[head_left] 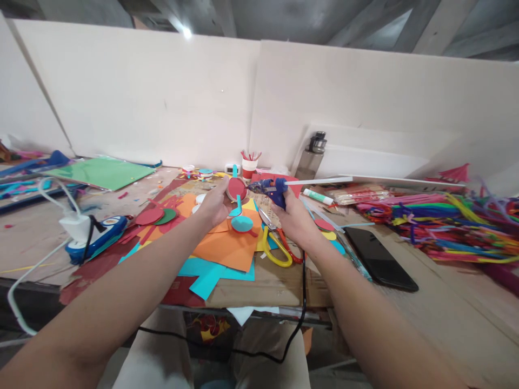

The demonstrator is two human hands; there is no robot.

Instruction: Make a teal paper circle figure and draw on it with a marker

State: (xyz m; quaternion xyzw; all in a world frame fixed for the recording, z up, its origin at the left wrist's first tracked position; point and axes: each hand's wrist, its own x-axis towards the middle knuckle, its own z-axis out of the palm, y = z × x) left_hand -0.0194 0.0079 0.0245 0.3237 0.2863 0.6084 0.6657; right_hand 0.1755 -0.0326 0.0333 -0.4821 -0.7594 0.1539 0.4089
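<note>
My left hand (219, 202) grips a round red paper piece (237, 189) with light-blue strips at its top and bottom. In my right hand (294, 216) is a blue hot glue gun (275, 190), a white glue stick jutting from its back. The nozzle points left and is close to the red piece; whether they touch I cannot tell. Below lie a light-blue paper disc (242, 224), orange paper sheets (227, 251) and scissors (278, 246) with yellow and red handles. The gun's black cord hangs from my right hand over the table edge.
A black phone (379, 258) and bundles of colourful pipe cleaners (438, 224) lie at right. A power strip (97, 237) with a white plug is at left, near a green sheet (101, 172). At the back stand a bottle (311, 156) and a red-and-white cup (249, 167).
</note>
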